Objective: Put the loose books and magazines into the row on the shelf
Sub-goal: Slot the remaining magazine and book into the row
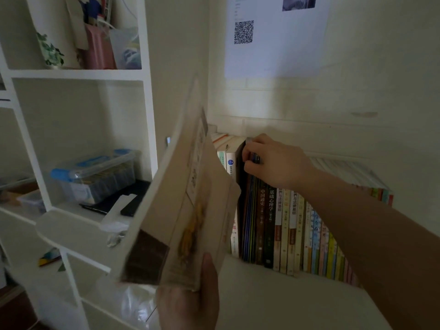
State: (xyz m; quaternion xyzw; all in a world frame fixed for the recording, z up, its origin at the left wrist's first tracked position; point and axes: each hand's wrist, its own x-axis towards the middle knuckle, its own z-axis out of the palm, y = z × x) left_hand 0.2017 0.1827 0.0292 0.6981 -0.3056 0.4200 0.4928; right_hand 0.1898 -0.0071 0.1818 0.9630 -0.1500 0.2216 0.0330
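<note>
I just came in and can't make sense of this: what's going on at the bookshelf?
A person is shelving books. The left hand holds a cream-covered book by its bottom edge, tilted and raised in front of the left end of the row of books. The right hand reaches over the row and grips the tops of the thin purple-spined volumes, where a dark gap shows just to their left. The book is not yet in the row.
</note>
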